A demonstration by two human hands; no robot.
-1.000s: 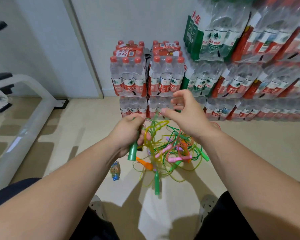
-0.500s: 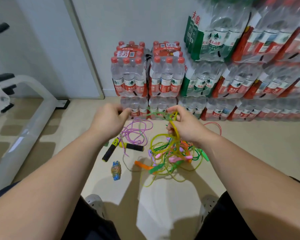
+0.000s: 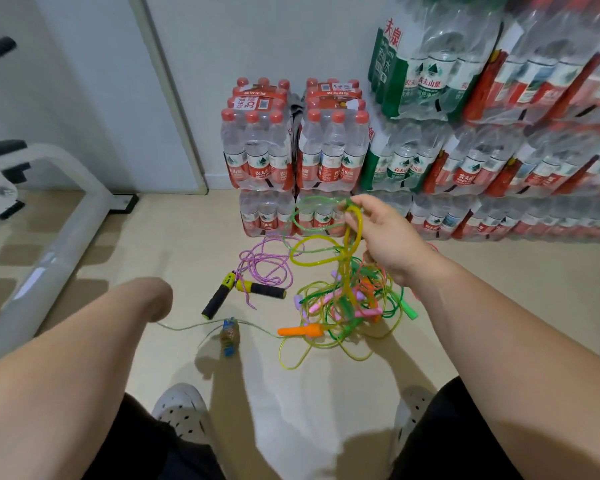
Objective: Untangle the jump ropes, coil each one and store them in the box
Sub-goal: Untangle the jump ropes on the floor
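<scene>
A tangle of yellow, green, pink and orange jump ropes (image 3: 347, 299) lies on the floor in front of me. My right hand (image 3: 385, 237) pinches yellow and green loops (image 3: 352, 223) and holds them up above the pile. My left hand (image 3: 153, 296) points down at the left, its fingers hidden behind the wrist. A thin green cord (image 3: 187, 327) runs taut from under it to the orange handle (image 3: 300, 330). A purple rope with black and yellow handles (image 3: 243, 292) lies apart on the floor. No box is in view.
Stacked packs of water bottles (image 3: 291, 157) line the wall behind the ropes and to the right. A white metal equipment frame (image 3: 59, 237) slants along the left. A small blue and gold object (image 3: 230, 336) lies by the cord. My shoes (image 3: 181, 407) stand near the bottom.
My left hand has dropped down and to the left, drawing out a thin green cord. My right hand has lifted the yellow and green loops higher. The purple rope now lies uncovered.
</scene>
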